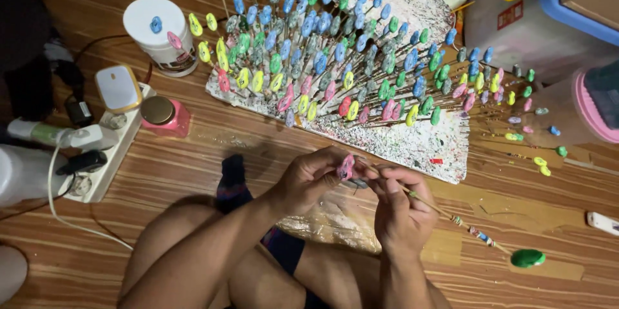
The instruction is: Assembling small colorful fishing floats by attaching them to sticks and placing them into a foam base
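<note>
Head view, white tub (pixel 161 32) (lidded), pink jar (pixel 164 115)

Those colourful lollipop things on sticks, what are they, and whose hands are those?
The picture comes from a camera worn on a person's head, looking down, so you see their own hands and knees as they sit on a wooden floor. The left hand pinches a small pink piece. The right hand holds a thin stick with a green piece at its far end. Ahead lies a paint-speckled white board full of sticks topped with blue, green, yellow and pink pieces. On the left stand a white tub, a little pink jar and a power strip.
</note>
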